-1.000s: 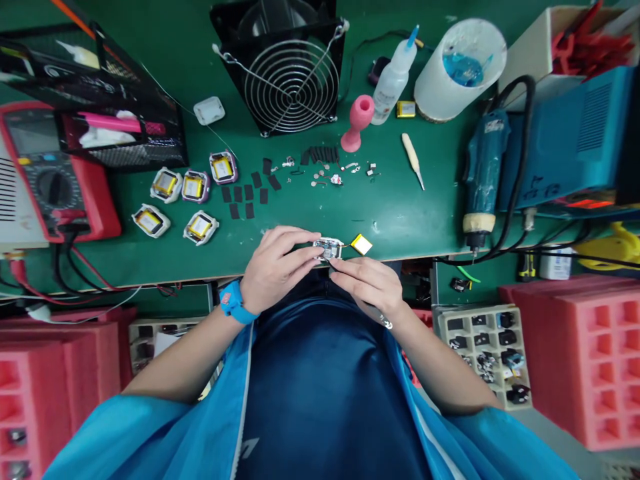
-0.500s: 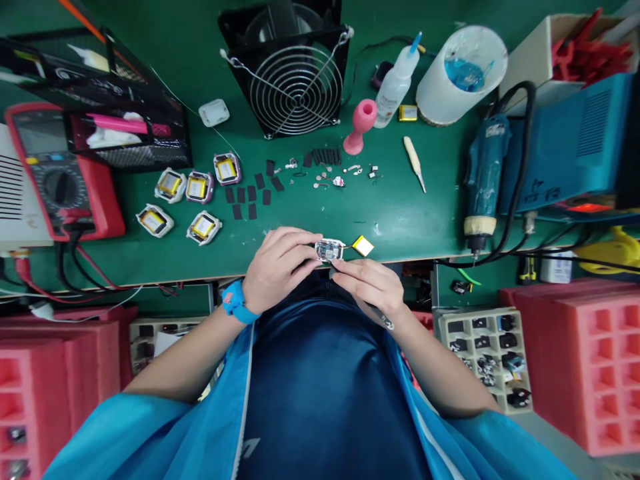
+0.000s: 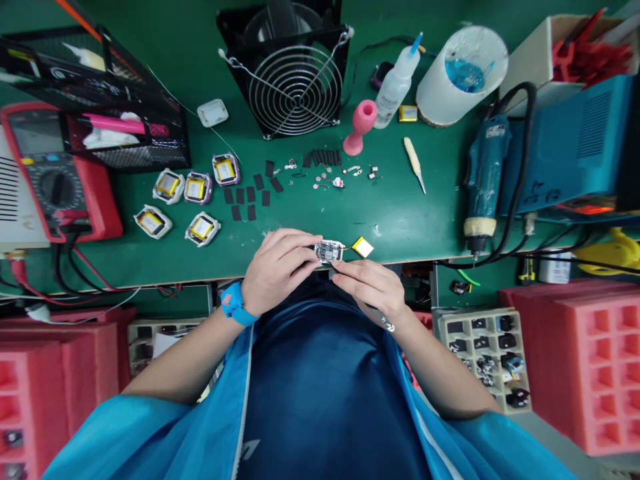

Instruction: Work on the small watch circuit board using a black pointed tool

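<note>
- Left fingers (image 3: 303,255) pinched on the left end of a white open casing (image 3: 330,251), at the counter's (image 3: 400,223) near edge
- Right fingers (image 3: 353,267) closed around a slim tool (image 3: 387,324)
- Yellow battery (image 3: 363,247) just right of the casing

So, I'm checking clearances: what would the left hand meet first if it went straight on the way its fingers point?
The open white casing, which the left hand is touching. Past it, roughly in line, lies the yellow battery, though one view leaves depth unclear.
</note>
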### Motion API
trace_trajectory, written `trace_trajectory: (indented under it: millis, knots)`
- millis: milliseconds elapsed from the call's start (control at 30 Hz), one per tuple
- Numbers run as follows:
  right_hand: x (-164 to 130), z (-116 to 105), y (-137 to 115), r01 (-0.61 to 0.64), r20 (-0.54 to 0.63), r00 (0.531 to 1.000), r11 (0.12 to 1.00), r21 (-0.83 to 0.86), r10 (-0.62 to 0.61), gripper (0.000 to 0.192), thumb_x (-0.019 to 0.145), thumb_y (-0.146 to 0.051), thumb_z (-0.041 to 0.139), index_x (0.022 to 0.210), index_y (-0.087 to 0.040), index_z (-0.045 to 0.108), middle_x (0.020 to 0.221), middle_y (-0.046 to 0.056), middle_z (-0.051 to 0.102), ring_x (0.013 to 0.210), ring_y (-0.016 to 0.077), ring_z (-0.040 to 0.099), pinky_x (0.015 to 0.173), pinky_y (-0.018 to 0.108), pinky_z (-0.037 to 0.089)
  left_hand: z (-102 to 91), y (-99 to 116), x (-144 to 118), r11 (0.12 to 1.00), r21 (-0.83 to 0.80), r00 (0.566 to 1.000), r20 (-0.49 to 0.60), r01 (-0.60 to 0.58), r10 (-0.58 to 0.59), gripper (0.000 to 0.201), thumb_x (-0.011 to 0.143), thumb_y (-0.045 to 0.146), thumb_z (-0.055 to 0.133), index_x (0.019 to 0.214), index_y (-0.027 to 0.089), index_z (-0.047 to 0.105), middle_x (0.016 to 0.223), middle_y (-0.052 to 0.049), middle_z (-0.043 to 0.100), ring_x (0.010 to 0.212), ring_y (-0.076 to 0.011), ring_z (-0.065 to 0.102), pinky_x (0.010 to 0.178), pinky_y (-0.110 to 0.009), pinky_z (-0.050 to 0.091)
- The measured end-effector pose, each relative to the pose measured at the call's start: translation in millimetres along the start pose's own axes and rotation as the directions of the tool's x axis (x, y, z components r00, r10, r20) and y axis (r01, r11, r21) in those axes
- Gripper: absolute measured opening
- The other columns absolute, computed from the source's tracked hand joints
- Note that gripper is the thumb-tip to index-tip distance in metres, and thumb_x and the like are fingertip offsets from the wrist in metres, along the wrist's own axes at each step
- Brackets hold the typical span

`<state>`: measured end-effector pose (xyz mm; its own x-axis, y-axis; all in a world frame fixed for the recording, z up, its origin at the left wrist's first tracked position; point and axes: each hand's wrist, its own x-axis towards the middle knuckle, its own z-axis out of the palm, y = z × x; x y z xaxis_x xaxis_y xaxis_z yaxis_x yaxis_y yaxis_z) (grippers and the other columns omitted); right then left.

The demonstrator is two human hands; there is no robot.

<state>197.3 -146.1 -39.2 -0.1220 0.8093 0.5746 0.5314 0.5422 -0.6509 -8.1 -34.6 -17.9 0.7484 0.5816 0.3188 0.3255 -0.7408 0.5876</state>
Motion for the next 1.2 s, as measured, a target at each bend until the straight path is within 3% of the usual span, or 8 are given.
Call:
trace_trajectory:
  millis: [200, 467, 700, 1200]
  knots:
    - [2, -2, -2, -0.069, 0.002, 0.998, 0.997, 0.016, 0.069, 0.029, 0.096, -0.009, 0.065, 0.121, -0.022, 0.072, 0.118, 0.012, 0.078, 0.096, 0.0216, 0.077, 0.078, 0.036, 0.066, -1.2, 0, 1, 1.0, -0.002, 1.0, -0.007, -0.019, 0.019, 0.003, 0.097, 0.019, 0.068, 0.094, 0.02, 0.067, 0.118, -0.007, 0.076, 0.109, -0.0241, 0.068, 0.092, -0.042, 0.053]
    - [16, -5, -10, -0.259, -0.067, 0.959, 0.949, 0.178, 0.274, 0.022, 0.094, -0.01, 0.067, 0.109, -0.022, 0.076, 0.103, 0.009, 0.081, 0.093, 0.021, 0.079, 0.084, 0.035, 0.066, -1.3, -1, 0, 1.0, -0.016, 1.0, -0.013, -0.017, 0.016, 0.003, 0.098, 0.018, 0.066, 0.097, 0.021, 0.067, 0.117, -0.007, 0.075, 0.108, -0.0233, 0.068, 0.092, -0.041, 0.052]
    - [19, 0, -9, -0.253, -0.061, 0.961, 0.949, 0.187, 0.268, 0.025, 0.093, -0.007, 0.067, 0.111, -0.023, 0.076, 0.102, 0.009, 0.081, 0.092, 0.0223, 0.079, 0.081, 0.036, 0.066, -0.3, 1, 0, 1.0, 0.01, 0.999, -0.038, -0.004, 0.005, 0.005, 0.098, 0.024, 0.067, 0.1, 0.02, 0.065, 0.121, -0.008, 0.074, 0.107, -0.0242, 0.067, 0.089, -0.04, 0.051]
    - [14, 2, -7, -0.224, -0.072, 0.968, 0.958, 0.182, 0.24, 0.03, 0.09, 0.0, 0.068, 0.111, -0.02, 0.075, 0.103, 0.011, 0.081, 0.095, 0.022, 0.079, 0.084, 0.035, 0.066, -0.7, 2, 0, 1.0, 0.005, 1.0, -0.029, -0.009, 0.009, 0.006, 0.098, 0.019, 0.068, 0.094, 0.02, 0.063, 0.119, -0.006, 0.075, 0.108, -0.0237, 0.066, 0.087, -0.039, 0.049]
